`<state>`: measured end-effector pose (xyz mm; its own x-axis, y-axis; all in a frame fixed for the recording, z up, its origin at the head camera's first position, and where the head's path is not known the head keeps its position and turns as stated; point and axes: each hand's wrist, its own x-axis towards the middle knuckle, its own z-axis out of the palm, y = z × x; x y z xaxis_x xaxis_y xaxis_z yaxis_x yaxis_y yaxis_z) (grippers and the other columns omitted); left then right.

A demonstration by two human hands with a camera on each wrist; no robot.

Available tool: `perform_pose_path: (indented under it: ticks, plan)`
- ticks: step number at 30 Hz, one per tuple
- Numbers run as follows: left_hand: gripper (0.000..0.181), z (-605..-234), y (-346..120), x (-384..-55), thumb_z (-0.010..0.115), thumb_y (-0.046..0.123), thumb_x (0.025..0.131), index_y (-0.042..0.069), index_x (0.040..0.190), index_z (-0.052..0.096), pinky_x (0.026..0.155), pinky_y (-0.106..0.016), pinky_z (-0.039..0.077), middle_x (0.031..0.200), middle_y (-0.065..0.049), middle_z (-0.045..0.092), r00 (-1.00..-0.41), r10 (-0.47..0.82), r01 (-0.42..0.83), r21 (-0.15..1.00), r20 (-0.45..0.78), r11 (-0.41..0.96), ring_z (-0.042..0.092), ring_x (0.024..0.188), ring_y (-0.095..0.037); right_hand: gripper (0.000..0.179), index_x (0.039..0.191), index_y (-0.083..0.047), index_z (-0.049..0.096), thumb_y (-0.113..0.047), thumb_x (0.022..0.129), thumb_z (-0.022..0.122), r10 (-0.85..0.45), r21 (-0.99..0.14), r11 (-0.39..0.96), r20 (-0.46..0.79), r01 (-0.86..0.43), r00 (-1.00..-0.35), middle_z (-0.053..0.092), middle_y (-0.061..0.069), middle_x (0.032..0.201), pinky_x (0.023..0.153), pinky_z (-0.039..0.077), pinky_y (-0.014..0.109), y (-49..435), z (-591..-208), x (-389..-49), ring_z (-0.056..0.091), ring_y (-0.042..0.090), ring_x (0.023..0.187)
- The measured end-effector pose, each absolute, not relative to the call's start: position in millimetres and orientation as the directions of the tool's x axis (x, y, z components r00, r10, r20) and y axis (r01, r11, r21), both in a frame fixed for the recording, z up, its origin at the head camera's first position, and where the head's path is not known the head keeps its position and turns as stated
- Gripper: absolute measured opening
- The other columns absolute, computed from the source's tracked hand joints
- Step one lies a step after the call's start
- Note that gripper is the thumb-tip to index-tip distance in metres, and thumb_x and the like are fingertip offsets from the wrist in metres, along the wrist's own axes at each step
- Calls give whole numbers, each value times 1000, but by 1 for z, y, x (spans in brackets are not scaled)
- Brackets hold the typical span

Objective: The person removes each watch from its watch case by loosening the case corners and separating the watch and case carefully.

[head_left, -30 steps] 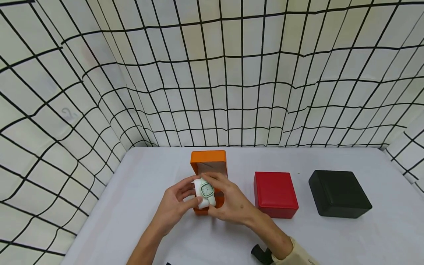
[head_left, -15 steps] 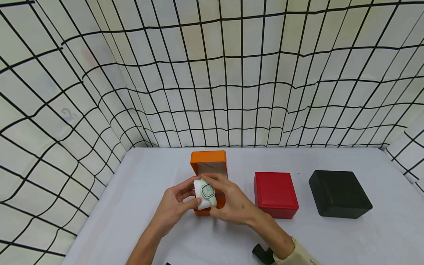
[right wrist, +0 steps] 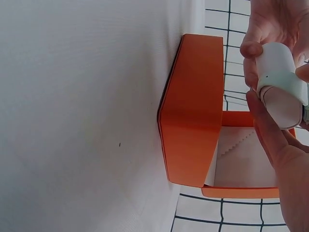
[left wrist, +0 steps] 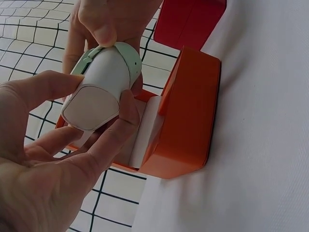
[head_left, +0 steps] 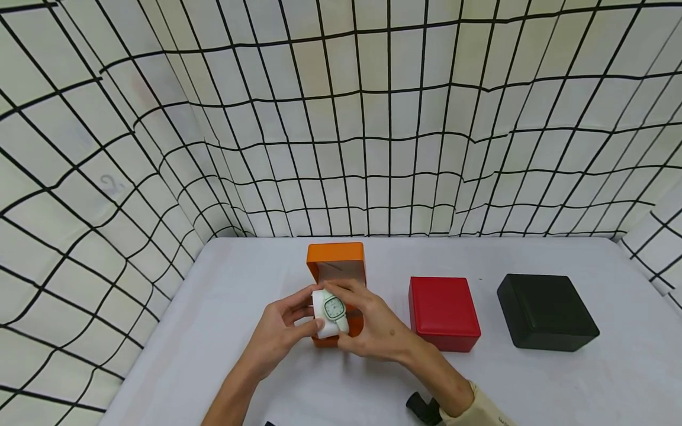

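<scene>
A pale green wristwatch (head_left: 334, 308) is wrapped round a white watch pillow (left wrist: 94, 107), held above the opened orange box (head_left: 334, 253). My left hand (head_left: 274, 334) grips the pillow's left end between thumb and fingers. From the other side, my right hand (head_left: 375, 325) pinches the watch, fingers at the upper strap and thumb at the lower. The strap (left wrist: 128, 58) circles the pillow's right end in the left wrist view. In the right wrist view the box (right wrist: 193, 111) shows a pale lining. My hands hide part of its inside.
To the right on the white-covered table (head_left: 533, 390) stand a closed red box (head_left: 443, 307) and a closed black box (head_left: 546, 310). A black object (head_left: 423, 408) lies by my right forearm. White walls with a black grid (head_left: 389, 142) rise behind and beside the table.
The watch and pillow have shifted very slightly down and to the right, with my right hand moving along. My left hand keeps its grip, and the boxes stay where they were.
</scene>
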<state>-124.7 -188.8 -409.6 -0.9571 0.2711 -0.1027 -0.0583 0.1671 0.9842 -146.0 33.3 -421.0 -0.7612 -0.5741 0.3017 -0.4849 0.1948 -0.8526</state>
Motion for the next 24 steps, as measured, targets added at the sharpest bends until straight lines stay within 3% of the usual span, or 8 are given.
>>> perform_pose_path:
  ticks: [4, 14, 24]
  plan:
    - [70, -410, -190, -125, 75, 8, 91, 8, 156, 47, 82, -22, 60, 153, -17, 54, -953, 283, -60, 985, -105, 162, 67, 117, -20, 83, 156, -16, 49, 0, 79, 74, -573, -850, 197, 304, -488, -761, 50, 0, 154, 109, 54, 33, 34, -422, -146, 52, 18, 135]
    - [69, -409, -192, -126, 76, 8, 90, 10, 154, 50, 85, -25, 61, 143, -23, 57, -948, 294, -81, 985, -123, 153, 69, 118, -24, 81, 155, -15, 50, -3, 79, 74, -578, -846, 201, 305, -494, -757, 51, 0, 153, 108, 54, 34, 35, -422, -147, 53, 18, 134]
    - [69, -409, -196, -128, 74, 9, 92, 5, 155, 46, 87, -26, 61, 146, -27, 54, -932, 348, -57, 989, -102, 138, 71, 116, -18, 83, 156, -19, 49, -3, 79, 73, -586, -839, 185, 324, -512, -743, 53, -2, 151, 106, 54, 34, 37, -421, -149, 54, 17, 131]
